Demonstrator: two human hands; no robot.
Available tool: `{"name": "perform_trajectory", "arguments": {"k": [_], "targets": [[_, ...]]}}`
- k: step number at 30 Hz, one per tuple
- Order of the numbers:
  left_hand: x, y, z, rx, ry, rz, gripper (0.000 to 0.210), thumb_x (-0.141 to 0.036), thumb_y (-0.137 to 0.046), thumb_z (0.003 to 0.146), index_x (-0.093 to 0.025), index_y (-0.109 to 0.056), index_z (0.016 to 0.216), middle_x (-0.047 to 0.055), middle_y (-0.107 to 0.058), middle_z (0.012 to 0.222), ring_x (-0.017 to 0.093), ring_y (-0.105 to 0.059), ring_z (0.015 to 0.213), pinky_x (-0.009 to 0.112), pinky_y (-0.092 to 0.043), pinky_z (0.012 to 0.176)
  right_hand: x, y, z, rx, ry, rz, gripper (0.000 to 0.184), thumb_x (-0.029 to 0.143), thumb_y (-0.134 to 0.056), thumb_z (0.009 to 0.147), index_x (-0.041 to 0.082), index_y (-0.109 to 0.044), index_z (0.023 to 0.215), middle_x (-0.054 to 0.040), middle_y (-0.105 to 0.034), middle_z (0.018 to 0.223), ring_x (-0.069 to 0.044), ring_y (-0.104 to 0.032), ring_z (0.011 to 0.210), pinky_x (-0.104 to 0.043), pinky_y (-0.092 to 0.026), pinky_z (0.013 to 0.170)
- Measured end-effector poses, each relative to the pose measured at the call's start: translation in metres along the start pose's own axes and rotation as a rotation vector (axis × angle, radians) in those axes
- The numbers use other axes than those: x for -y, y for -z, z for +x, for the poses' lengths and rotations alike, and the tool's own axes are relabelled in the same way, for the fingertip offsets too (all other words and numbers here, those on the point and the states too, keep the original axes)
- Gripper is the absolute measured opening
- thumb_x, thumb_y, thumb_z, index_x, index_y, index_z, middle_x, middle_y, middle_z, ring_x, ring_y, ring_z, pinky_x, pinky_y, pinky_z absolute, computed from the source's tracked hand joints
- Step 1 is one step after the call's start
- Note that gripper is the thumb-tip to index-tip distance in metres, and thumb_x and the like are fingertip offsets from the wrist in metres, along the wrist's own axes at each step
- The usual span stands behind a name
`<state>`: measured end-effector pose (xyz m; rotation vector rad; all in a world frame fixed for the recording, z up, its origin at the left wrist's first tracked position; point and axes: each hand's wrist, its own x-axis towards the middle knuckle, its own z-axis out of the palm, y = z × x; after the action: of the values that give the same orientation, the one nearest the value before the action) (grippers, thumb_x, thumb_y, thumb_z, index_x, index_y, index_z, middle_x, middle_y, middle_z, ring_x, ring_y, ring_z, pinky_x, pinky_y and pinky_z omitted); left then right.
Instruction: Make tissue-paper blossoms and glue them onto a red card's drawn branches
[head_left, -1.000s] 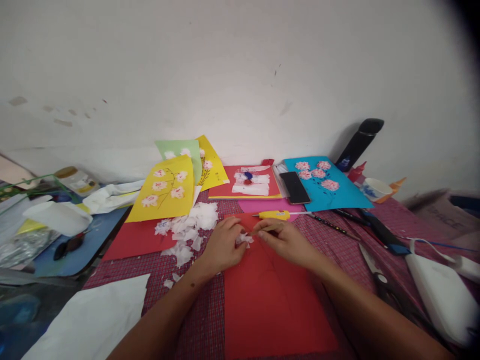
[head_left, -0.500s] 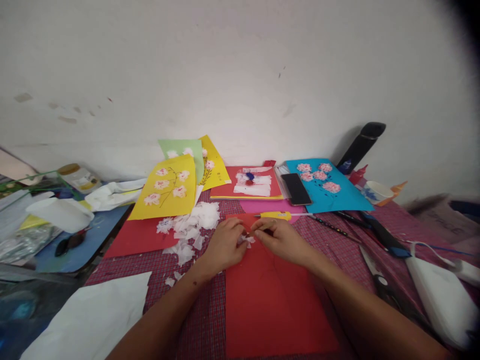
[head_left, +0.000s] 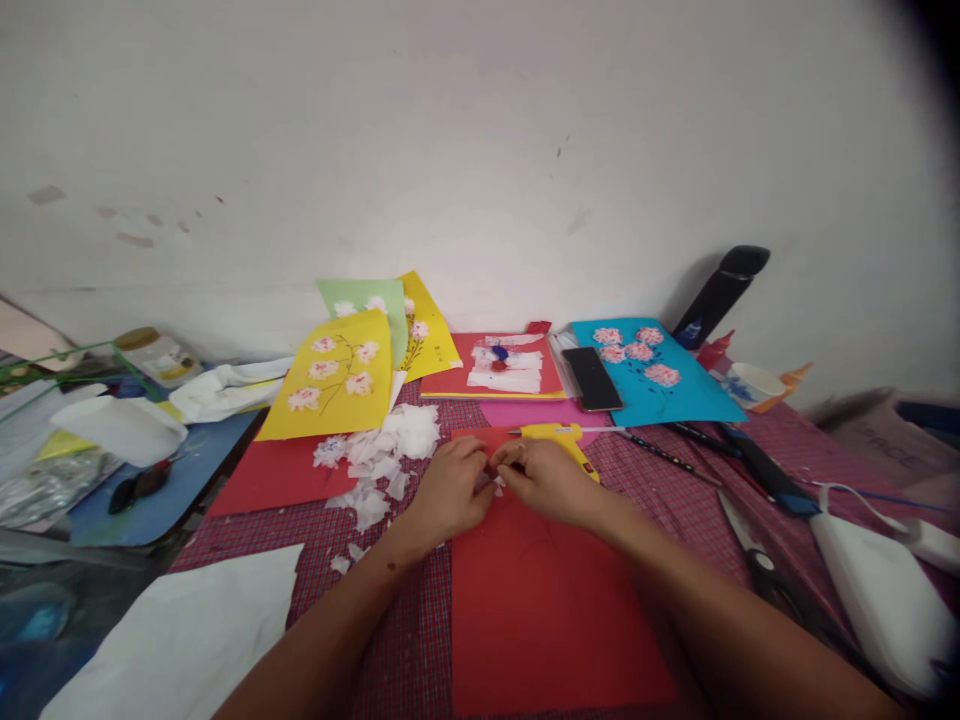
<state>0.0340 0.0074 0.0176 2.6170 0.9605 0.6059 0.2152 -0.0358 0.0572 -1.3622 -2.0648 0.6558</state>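
Note:
My left hand [head_left: 452, 490] is closed over the upper part of a red sheet of paper [head_left: 555, 620], its fingers curled around a small piece of white tissue paper [head_left: 499, 487]. From the other side my right hand [head_left: 546, 480] pinches at the same piece, its fingertips meeting those of the left hand. Most of the piece is hidden by the fingers. Just behind my right hand lies a yellow glue gun [head_left: 551, 431] with a white stick in its rear. To the left of my left hand is a pile of torn white tissue paper [head_left: 397, 435].
Yellow paper with pink-white flowers [head_left: 330, 370] lies at left, a blue flower sheet [head_left: 686, 385] at right. A phone [head_left: 592, 378], a paintbrush [head_left: 667, 456], scissors [head_left: 759, 560] and a white power bank-like box [head_left: 877, 590] are around. A white sheet [head_left: 187, 630] lies front left.
My right hand has shifted slightly left and down, closer to my left hand. More of the glue gun's handle shows, and less of the white tissue paper.

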Motion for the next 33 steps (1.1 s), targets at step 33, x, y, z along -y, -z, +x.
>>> {"name": "perform_trajectory", "arguments": {"k": [33], "targets": [[0.039,0.051,-0.011,0.015,0.007,-0.134,0.035,-0.008,-0.048,0.077,-0.019,-0.063,0.106,0.007,-0.067,0.109,0.021,-0.061,0.101,0.035,-0.048,0.093,-0.051,0.040,-0.076,-0.532,-0.247,0.108,0.026,0.038,-0.057,0.091,0.020,-0.070,0.103,-0.0069,-0.072,0.096,-0.020,-0.068,0.078,-0.030,-0.054,0.066]]}}
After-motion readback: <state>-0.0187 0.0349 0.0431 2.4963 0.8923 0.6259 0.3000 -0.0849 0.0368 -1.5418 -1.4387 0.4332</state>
